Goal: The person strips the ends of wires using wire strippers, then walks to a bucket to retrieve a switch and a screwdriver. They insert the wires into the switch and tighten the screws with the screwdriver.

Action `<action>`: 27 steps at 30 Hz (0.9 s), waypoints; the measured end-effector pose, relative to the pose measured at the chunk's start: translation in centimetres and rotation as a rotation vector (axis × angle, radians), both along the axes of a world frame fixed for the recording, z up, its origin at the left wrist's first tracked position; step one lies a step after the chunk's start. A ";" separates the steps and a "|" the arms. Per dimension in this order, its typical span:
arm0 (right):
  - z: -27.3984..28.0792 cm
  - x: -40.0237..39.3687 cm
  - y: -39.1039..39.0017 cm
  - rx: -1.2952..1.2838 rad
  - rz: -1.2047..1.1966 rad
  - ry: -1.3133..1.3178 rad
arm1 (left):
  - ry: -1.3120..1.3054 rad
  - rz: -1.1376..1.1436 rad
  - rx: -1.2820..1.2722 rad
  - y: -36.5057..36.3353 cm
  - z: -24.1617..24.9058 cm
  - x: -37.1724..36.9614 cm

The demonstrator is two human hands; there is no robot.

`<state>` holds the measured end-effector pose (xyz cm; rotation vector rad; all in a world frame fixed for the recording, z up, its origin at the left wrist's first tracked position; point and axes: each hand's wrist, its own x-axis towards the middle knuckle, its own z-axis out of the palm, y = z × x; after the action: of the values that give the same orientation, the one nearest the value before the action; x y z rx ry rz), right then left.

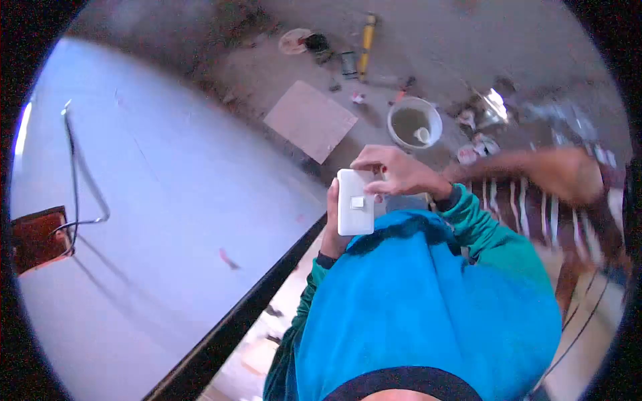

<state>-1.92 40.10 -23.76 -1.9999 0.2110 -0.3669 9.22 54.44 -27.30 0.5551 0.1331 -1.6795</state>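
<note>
A white light switch with a small square rocker is held upright in front of my chest. My left hand grips it from behind along its left edge, with most of the fingers hidden by the plate. At the upper right edge of the switch is my right hand, its fingers bent and apart, the fingertips right at the plate.
Wires stick out of a wall box in the white wall on the left. On the floor are a square tile, a white bucket and a yellow level. A person's bare arm and striped clothing show close by on the right.
</note>
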 end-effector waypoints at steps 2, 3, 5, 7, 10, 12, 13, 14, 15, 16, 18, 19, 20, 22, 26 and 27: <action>-0.3 -0.4 -5.0 0.087 0.040 0.065 | 0.084 0.077 -0.101 -3.3 -0.8 -1.2; -0.3 0.2 -7.7 0.103 0.076 0.068 | 0.057 0.132 -0.087 -5.2 -0.5 -1.3; 0.1 0.4 -9.8 0.159 0.132 0.162 | 0.101 0.157 -0.031 -6.8 1.0 -1.4; 2.0 0.5 -12.1 0.161 0.172 0.215 | 0.052 0.212 -0.002 -9.2 1.9 -2.5; 2.7 1.0 -12.7 0.114 0.225 0.258 | -0.083 0.238 -0.019 -10.0 1.9 -3.2; 2.0 1.6 -13.4 0.212 0.236 0.277 | -0.169 0.238 0.035 -10.8 2.0 -3.3; 1.7 1.8 -13.8 0.210 0.249 0.278 | -0.222 0.320 0.198 -11.8 3.6 -4.2; 1.5 2.1 -14.1 0.225 0.289 0.225 | -0.214 0.327 0.202 -11.7 3.5 -4.1; 1.6 1.8 -14.5 0.236 0.322 0.171 | -0.321 0.263 0.204 -11.4 3.2 -4.2; 1.8 1.5 -15.1 0.232 0.306 0.183 | -0.422 0.185 0.199 -11.5 3.0 -4.3; 2.2 1.9 -16.1 0.342 0.396 0.282 | -0.454 0.131 0.147 -12.0 2.3 -3.3; 2.0 2.2 -16.8 0.221 0.408 0.232 | -0.459 0.127 0.157 -12.5 2.3 -2.9; 1.7 2.6 -17.5 0.209 0.379 0.249 | -0.469 0.127 0.162 -13.1 2.3 -2.3; 0.7 3.0 -17.9 -0.025 0.388 0.099 | -0.396 0.176 0.172 -13.6 -0.4 -1.1; 2.0 4.4 -19.0 0.258 0.321 0.174 | -0.204 0.381 0.227 -11.9 -3.5 4.0; 1.7 4.4 -19.8 0.330 0.293 0.256 | -0.145 0.305 0.128 -10.4 -5.2 6.2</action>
<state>2.45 20.27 -22.04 -1.7136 0.1256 0.1075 15.41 44.03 -32.46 0.7136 0.2104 -1.3365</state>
